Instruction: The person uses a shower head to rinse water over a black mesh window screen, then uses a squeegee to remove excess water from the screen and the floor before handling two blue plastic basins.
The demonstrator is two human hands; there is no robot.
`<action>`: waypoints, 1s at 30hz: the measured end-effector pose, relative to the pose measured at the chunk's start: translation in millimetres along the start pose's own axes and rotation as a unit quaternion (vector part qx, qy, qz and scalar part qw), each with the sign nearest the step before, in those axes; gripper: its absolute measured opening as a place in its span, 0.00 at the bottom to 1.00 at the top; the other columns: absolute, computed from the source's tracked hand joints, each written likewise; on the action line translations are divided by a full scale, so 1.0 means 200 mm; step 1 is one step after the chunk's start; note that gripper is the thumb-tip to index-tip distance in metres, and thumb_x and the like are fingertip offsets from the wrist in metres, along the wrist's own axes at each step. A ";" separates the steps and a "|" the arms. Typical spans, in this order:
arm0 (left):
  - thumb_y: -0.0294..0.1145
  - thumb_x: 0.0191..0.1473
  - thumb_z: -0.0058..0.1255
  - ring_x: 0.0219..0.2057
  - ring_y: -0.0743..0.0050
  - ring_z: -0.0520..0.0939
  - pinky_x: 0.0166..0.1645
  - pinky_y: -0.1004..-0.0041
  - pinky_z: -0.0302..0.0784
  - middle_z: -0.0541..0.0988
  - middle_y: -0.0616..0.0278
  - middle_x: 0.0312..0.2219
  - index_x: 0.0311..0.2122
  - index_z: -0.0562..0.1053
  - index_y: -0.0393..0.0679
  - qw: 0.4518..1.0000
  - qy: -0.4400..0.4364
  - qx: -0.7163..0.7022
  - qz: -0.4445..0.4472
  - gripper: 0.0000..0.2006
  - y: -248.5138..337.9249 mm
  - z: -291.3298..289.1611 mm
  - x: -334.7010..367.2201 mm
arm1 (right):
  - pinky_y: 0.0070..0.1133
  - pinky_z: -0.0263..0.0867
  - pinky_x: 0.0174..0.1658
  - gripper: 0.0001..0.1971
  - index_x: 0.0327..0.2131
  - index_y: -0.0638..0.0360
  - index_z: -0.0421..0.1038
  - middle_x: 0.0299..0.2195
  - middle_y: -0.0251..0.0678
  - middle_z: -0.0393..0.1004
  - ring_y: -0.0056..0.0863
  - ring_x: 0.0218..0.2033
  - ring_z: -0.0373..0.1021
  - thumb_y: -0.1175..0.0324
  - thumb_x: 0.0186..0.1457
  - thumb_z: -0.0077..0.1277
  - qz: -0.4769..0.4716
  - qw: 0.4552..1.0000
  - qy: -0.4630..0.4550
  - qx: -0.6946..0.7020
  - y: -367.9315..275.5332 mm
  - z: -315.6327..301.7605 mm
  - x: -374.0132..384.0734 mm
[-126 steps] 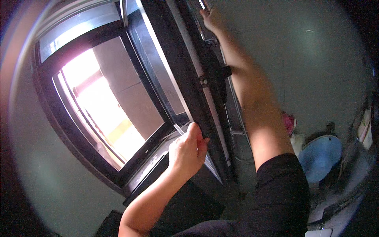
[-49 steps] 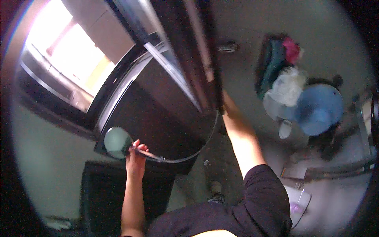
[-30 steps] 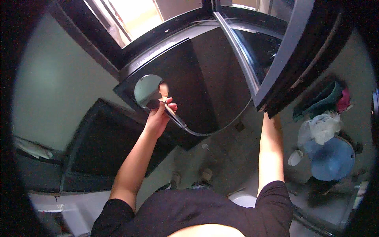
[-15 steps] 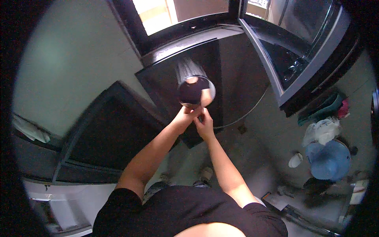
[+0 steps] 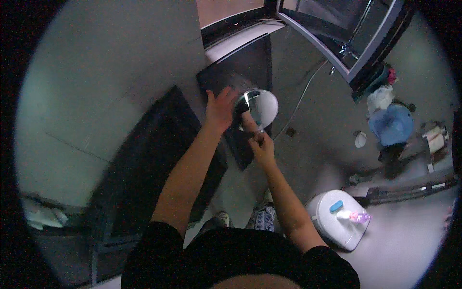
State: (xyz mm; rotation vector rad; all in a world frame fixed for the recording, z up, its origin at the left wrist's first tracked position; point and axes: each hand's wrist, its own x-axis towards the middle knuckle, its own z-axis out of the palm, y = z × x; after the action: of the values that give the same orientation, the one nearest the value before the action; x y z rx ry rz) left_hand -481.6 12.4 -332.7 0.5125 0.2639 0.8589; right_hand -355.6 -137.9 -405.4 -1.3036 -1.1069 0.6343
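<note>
My right hand (image 5: 263,146) is closed on the lower edge of a round mirror (image 5: 267,108), near its rim. The mirror is tilted; part of its face is pale, and another part reflects skin and black cloth. To its left is my left hand (image 5: 220,111), fingers spread and nothing in them. Its fingertips are near the mirror's left rim. Behind both hands stands a dark upright panel (image 5: 257,60), with a faint greyish smear of light on it above the mirror.
A pale hose (image 5: 305,98) runs to the right of the mirror. A second dark panel (image 5: 159,164) is at left. On the right are a metal-framed glass pane (image 5: 332,41), a blue bucket (image 5: 392,127), a plastic bag (image 5: 380,98), a white slipper (image 5: 360,139) and a white lidded object (image 5: 329,207).
My left hand has let go of the mirror and moved up and left, its fingers spreading. The mirror has shifted right in my right hand and turned. The view has swung, and the scene is darker.
</note>
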 end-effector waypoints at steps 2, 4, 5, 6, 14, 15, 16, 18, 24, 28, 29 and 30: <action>0.64 0.54 0.25 0.59 0.62 0.53 0.61 0.60 0.45 0.56 0.56 0.57 0.58 0.52 0.43 0.996 0.069 0.052 0.017 0.37 0.09 -0.06 -0.05 | 0.16 0.58 0.28 0.07 0.27 0.61 0.63 0.21 0.27 0.64 0.16 0.24 0.60 0.75 0.46 0.51 0.030 0.999 -0.008 -0.008 -0.03 0.04 -0.05; 0.62 0.54 0.29 0.60 0.62 0.52 0.61 0.61 0.45 0.56 0.57 0.57 0.58 0.53 0.43 0.983 0.142 0.109 0.050 0.36 0.17 -0.13 -0.10 | 0.16 0.59 0.28 0.07 0.28 0.61 0.63 0.21 0.28 0.64 0.16 0.23 0.61 0.74 0.47 0.51 0.040 0.999 -0.028 -0.010 -0.10 0.06 -0.11; 0.61 0.54 0.31 0.60 0.62 0.52 0.60 0.62 0.46 0.56 0.56 0.57 0.58 0.54 0.42 0.971 0.179 0.143 0.072 0.35 0.23 -0.17 -0.10 | 0.17 0.59 0.28 0.06 0.28 0.62 0.64 0.21 0.28 0.65 0.16 0.23 0.61 0.74 0.47 0.51 0.044 0.998 -0.039 -0.011 -0.12 0.08 -0.13; 0.59 0.54 0.33 0.60 0.62 0.52 0.60 0.62 0.46 0.56 0.56 0.57 0.57 0.54 0.42 0.957 0.213 0.173 0.094 0.34 0.26 -0.20 -0.09 | 0.17 0.59 0.27 0.07 0.27 0.62 0.63 0.21 0.29 0.65 0.17 0.22 0.61 0.74 0.47 0.51 0.045 0.999 0.001 -0.016 -0.13 0.09 -0.12; 0.39 0.50 0.49 0.53 0.51 0.61 0.56 0.62 0.57 0.61 0.47 0.51 0.55 0.56 0.36 0.813 0.271 0.473 0.204 0.30 0.41 -0.37 0.19 | 0.17 0.58 0.25 0.07 0.25 0.59 0.62 0.19 0.29 0.65 0.17 0.20 0.62 0.73 0.48 0.51 0.069 0.996 0.021 0.048 -0.18 0.09 0.03; 0.37 0.48 0.51 0.52 0.49 0.62 0.55 0.62 0.58 0.62 0.45 0.50 0.54 0.57 0.34 0.761 0.288 0.528 0.241 0.30 0.39 -0.36 0.23 | 0.17 0.59 0.25 0.07 0.25 0.60 0.62 0.19 0.29 0.65 0.16 0.20 0.62 0.73 0.49 0.51 0.051 0.996 0.056 0.045 -0.19 0.06 0.05; 0.36 0.47 0.53 0.51 0.48 0.63 0.55 0.62 0.58 0.63 0.43 0.49 0.53 0.57 0.32 0.721 0.303 0.573 0.246 0.30 0.38 -0.34 0.27 | 0.17 0.59 0.25 0.07 0.26 0.60 0.63 0.18 0.29 0.65 0.16 0.20 0.62 0.72 0.49 0.51 0.032 0.995 0.089 0.042 -0.19 0.03 0.09; 0.34 0.44 0.56 0.49 0.45 0.64 0.55 0.62 0.59 0.64 0.40 0.47 0.50 0.58 0.29 0.628 0.334 0.657 0.252 0.31 0.35 -0.35 0.31 | 0.16 0.59 0.25 0.04 0.28 0.61 0.64 0.19 0.31 0.65 0.18 0.20 0.63 0.73 0.49 0.48 0.052 0.985 0.156 0.051 -0.28 0.01 0.15; 0.34 0.40 0.59 0.45 0.47 0.69 0.52 0.62 0.62 0.68 0.42 0.42 0.47 0.63 0.31 0.589 0.365 0.642 0.329 0.29 0.31 -0.33 0.37 | 0.16 0.60 0.25 0.05 0.25 0.60 0.65 0.17 0.29 0.66 0.18 0.19 0.64 0.70 0.47 0.50 -0.024 0.970 0.198 0.140 -0.31 -0.20 0.23; 0.33 0.41 0.59 0.40 0.52 0.74 0.45 0.62 0.68 0.73 0.50 0.35 0.41 0.70 0.38 0.633 0.270 0.693 0.217 0.20 0.30 -0.27 0.31 | 0.16 0.59 0.25 0.05 0.26 0.60 0.65 0.19 0.29 0.67 0.16 0.20 0.63 0.72 0.46 0.51 0.008 0.985 0.147 0.088 -0.29 -0.27 0.04; 0.33 0.41 0.59 0.38 0.53 0.75 0.44 0.63 0.69 0.74 0.51 0.34 0.39 0.71 0.39 0.640 0.267 0.686 0.220 0.18 0.25 -0.22 0.29 | 0.16 0.59 0.25 0.05 0.26 0.60 0.65 0.19 0.28 0.67 0.16 0.20 0.63 0.73 0.46 0.51 0.017 0.990 0.122 0.071 -0.28 -0.28 -0.05; 0.32 0.41 0.59 0.37 0.53 0.76 0.42 0.63 0.70 0.75 0.52 0.32 0.37 0.72 0.40 0.647 0.264 0.678 0.226 0.16 0.21 -0.18 0.27 | 0.16 0.59 0.25 0.05 0.26 0.60 0.65 0.19 0.28 0.67 0.15 0.21 0.62 0.74 0.46 0.51 0.022 0.994 0.095 0.054 -0.28 -0.30 -0.14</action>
State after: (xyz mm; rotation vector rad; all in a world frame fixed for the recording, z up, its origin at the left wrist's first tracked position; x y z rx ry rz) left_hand -490.8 88.2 -341.9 1.8001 1.4400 1.1897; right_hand -324.6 -199.5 -353.1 -1.2694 -0.8797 0.5813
